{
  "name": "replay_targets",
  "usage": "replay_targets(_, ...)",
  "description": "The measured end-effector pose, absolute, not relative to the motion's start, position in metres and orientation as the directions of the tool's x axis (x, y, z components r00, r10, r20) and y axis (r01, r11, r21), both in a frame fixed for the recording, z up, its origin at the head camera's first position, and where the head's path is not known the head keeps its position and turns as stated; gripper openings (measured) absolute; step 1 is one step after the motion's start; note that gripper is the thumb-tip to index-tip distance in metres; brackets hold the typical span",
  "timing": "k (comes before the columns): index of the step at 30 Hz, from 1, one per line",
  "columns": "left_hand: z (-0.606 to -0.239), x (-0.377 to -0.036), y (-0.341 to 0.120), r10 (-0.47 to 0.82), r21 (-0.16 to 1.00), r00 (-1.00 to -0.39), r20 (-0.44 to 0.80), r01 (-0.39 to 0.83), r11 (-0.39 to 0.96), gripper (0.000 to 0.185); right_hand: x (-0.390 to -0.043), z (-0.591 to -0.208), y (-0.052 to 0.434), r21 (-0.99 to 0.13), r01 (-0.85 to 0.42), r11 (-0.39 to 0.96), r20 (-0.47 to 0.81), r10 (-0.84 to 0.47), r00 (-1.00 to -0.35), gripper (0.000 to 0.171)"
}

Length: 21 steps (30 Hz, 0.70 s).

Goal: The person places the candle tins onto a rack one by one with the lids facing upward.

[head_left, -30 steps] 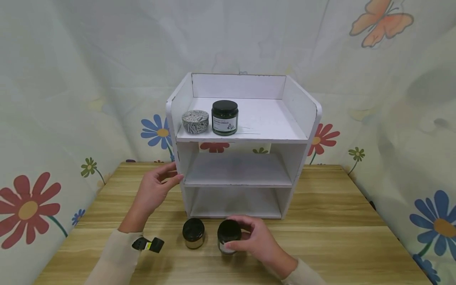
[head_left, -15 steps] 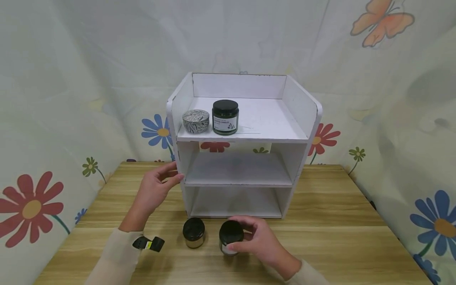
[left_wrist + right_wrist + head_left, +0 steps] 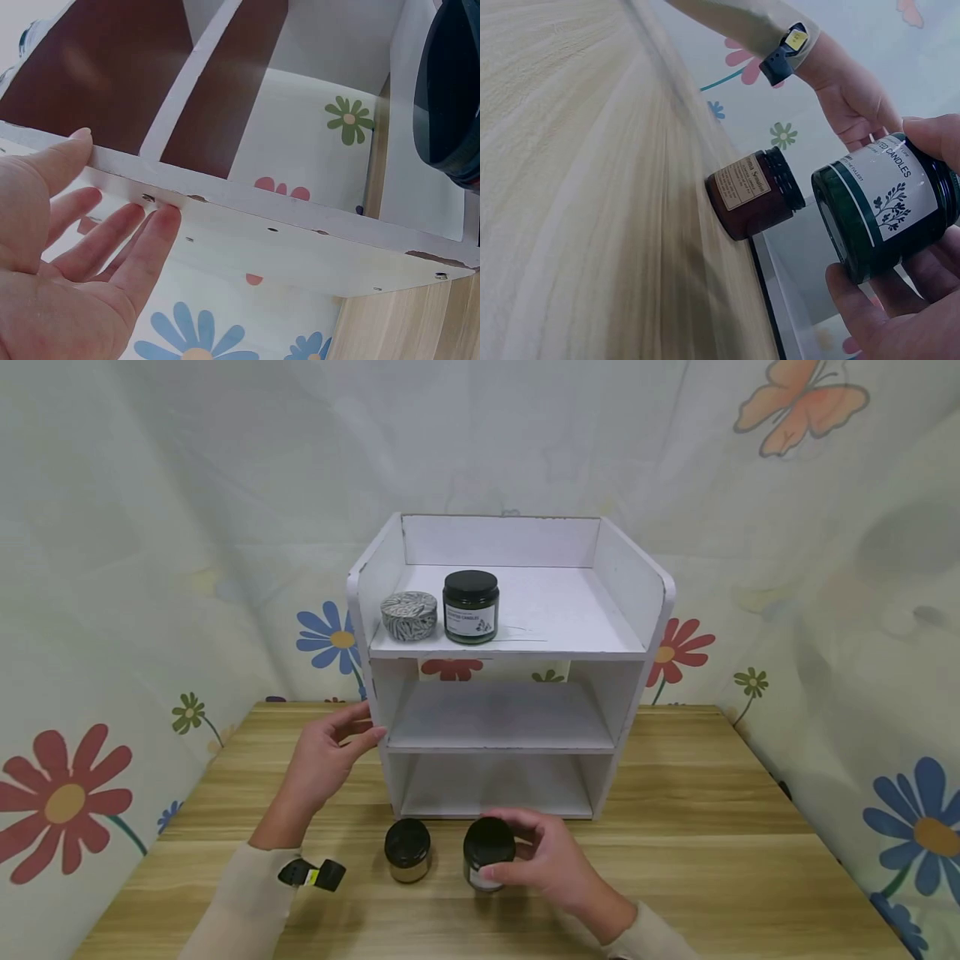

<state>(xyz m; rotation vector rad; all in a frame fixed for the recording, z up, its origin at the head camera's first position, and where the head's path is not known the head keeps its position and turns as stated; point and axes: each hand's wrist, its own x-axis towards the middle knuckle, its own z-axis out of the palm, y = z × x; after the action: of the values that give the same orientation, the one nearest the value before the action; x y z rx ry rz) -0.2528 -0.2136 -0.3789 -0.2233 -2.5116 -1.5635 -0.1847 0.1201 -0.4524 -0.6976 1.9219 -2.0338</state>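
Note:
My right hand [image 3: 551, 864] grips a dark green glass candle jar [image 3: 885, 202] with a black lid and white "candles" label, thumb on one side and fingers on the other. Its base shows clear of the wooden table in the right wrist view. To its left stands a brown candle jar [image 3: 408, 852] with black lid and tan label [image 3: 742, 182]. My left hand [image 3: 330, 760] touches the left side panel of a white shelf unit [image 3: 300, 217], thumb at the front edge and fingertips against the outer face.
On the top shelf sit a zebra-patterned round tin [image 3: 409, 616] and another green candle jar [image 3: 471, 608]. Below it are a middle shelf [image 3: 502, 718] and a bottom one. A flower-printed cloth [image 3: 187, 568] hangs behind the wooden table [image 3: 697, 860].
My right hand has shifted slightly right with the green candle jar, and now lifts it a little. My left hand stays at the shelf's side.

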Motion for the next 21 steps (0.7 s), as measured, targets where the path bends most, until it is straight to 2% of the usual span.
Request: replay_targets(21, -0.378, -0.252, -0.213, 0.033, 0.873, -0.974, 0.224, 0.216, 0.437, 0.064, -0.189, -0.44, 0.12, -0.973, -0.207, -0.1, 0.229, -0.482, -0.846, 0.061)
